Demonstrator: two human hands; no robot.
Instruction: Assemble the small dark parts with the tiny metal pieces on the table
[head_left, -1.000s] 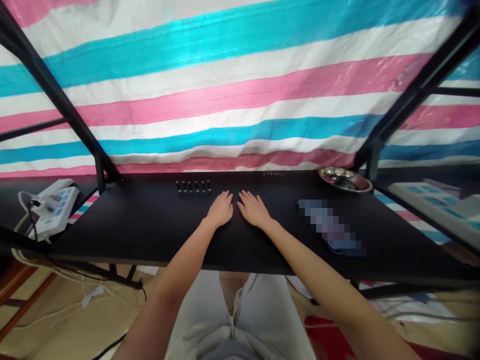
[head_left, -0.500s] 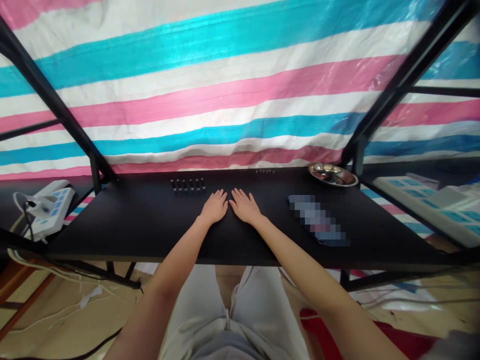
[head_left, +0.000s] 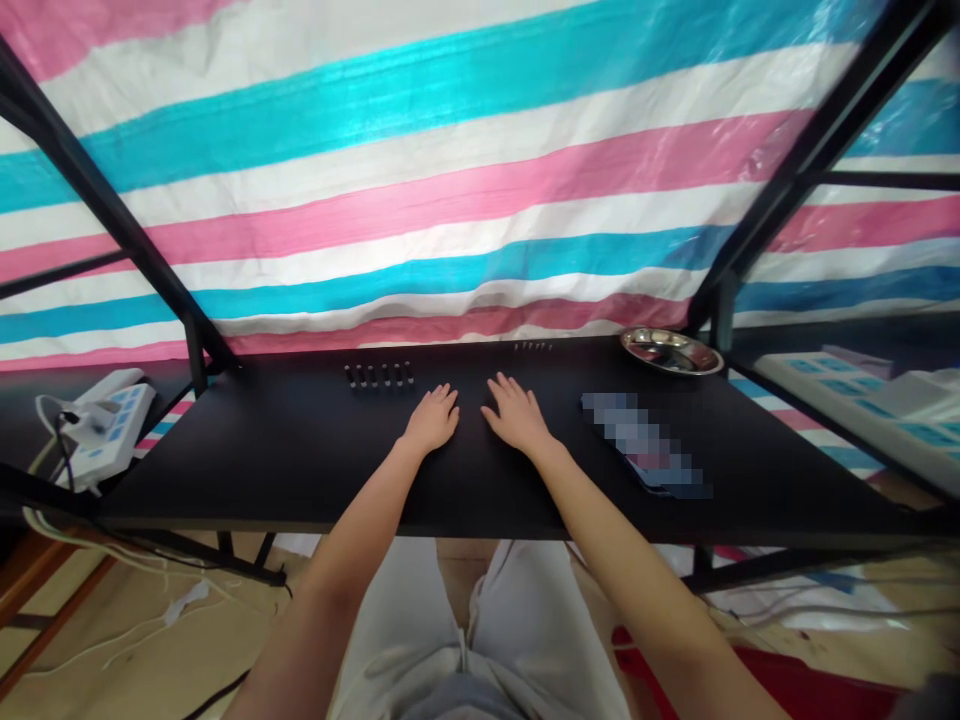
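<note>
My left hand [head_left: 433, 417] lies palm down on the black table [head_left: 247, 450], fingers stretched out and holding nothing. To its upper left stands a row of several small dark cylinders with pale ends [head_left: 379, 375]. My right hand [head_left: 516, 414], also flat with its fingers apart, rests a short way to the right of the left one. Beyond its fingertips, near the back edge, are several tiny pale pieces [head_left: 532, 346], too small to name. A blurred-out bluish flat item [head_left: 643, 445] lies to the right of my right hand.
A round shiny metal dish [head_left: 671, 352] sits at the back right corner. Striped plastic sheeting [head_left: 450, 210] hangs behind the table, between black metal frame bars. On the left is a white power strip [head_left: 120, 435] with plugs and cables; another white-and-blue panel [head_left: 847, 390] is at the right.
My right hand has slid to the right, widening the gap between my hands. My left hand stays nearly in place, and the view has shifted slightly.
</note>
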